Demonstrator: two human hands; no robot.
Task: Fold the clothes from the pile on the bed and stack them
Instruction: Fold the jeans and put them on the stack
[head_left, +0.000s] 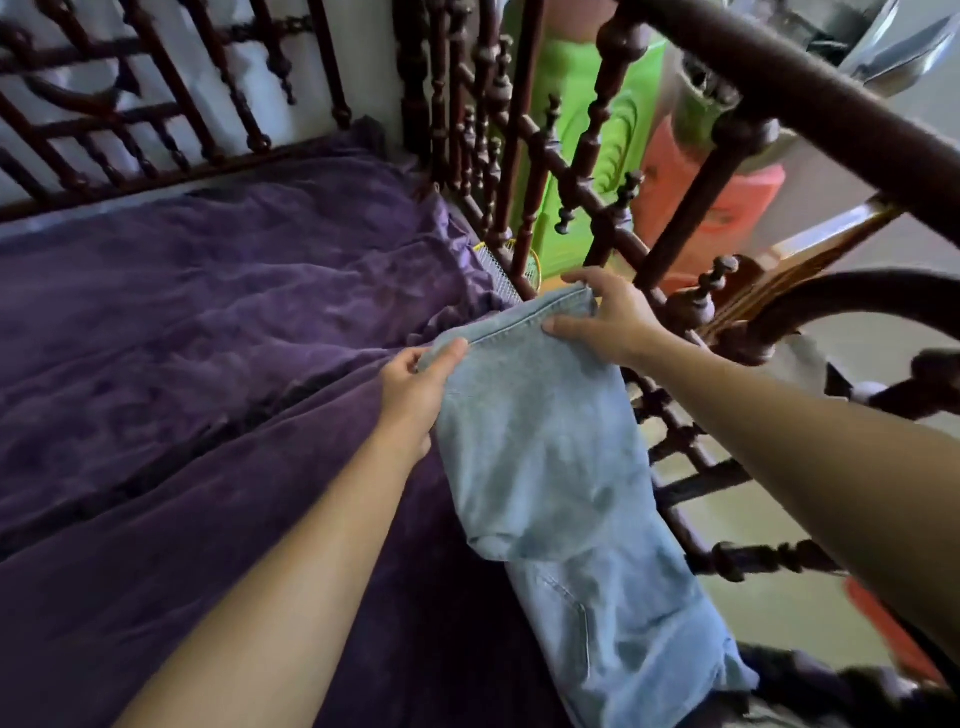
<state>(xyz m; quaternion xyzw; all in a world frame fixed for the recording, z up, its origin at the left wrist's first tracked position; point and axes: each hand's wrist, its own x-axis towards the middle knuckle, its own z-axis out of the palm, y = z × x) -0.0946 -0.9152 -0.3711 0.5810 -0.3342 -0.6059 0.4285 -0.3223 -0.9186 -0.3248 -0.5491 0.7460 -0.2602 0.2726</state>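
Both hands, left hand (415, 384) and right hand (605, 317), are pinching one jeans (540, 447) hem beside the right railing (670, 415); purple bedspread (208, 322) is lying open leftward.

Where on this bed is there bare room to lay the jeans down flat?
The purple bedspread lies bare from the left hand back to the lattice rail. Crowded on the right: the jeans, also gripped by the right hand, run along the spindle railing beside a yellow-framed mesh.

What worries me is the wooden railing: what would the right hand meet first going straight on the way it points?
Past the jeans it grips, the right hand would probably meet the yellow-rimmed mesh racket by the railing; depth is unclear.
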